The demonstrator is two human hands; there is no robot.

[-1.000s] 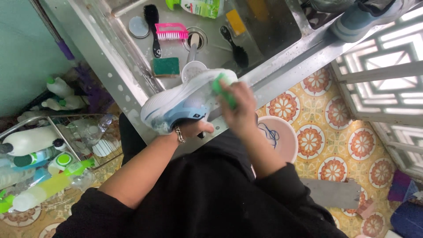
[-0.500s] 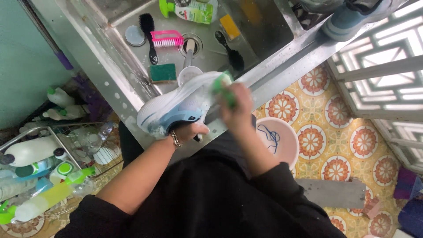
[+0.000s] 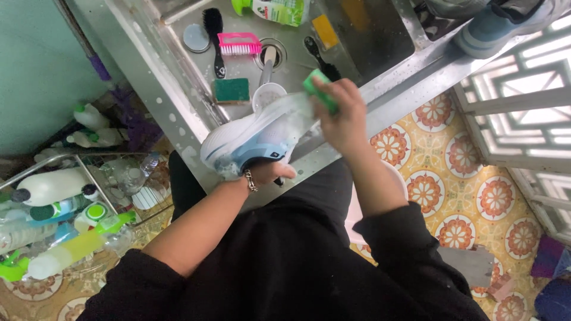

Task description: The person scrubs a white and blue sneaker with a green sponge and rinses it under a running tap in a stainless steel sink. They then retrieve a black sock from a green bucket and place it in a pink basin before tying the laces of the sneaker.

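The left hand (image 3: 270,172) holds a white and blue shoe (image 3: 256,139) from below. Its fingers are curled around the bottom of the shoe, so the shoe sits on top of the hand. There is a small chain on the left wrist. The shoe is up in the air, over the front edge of the metal sink (image 3: 178,113). It is tipped on its side, with its toe pointing up and to the right. It looks wet and soapy.

The right hand (image 3: 342,119) is closed around a green sponge (image 3: 320,90). The sponge sticks out of the top of the hand. This hand is at the toe end of the shoe, touching it, just to the right of it.

Down in the sink, behind the shoe, lie a pink brush (image 3: 239,43), a black brush (image 3: 214,35), a dark green sponge (image 3: 231,90) and a white cup (image 3: 266,95). A yellow sponge (image 3: 325,31) and a green and white bottle (image 3: 276,9) lie near the far edge. Another blue shoe (image 3: 493,27) rests on the far right corner of the sink.

On the floor at the left stands a wire rack (image 3: 65,160) full of bottles. The floor (image 3: 470,196) has yellow tiles with orange flowers.
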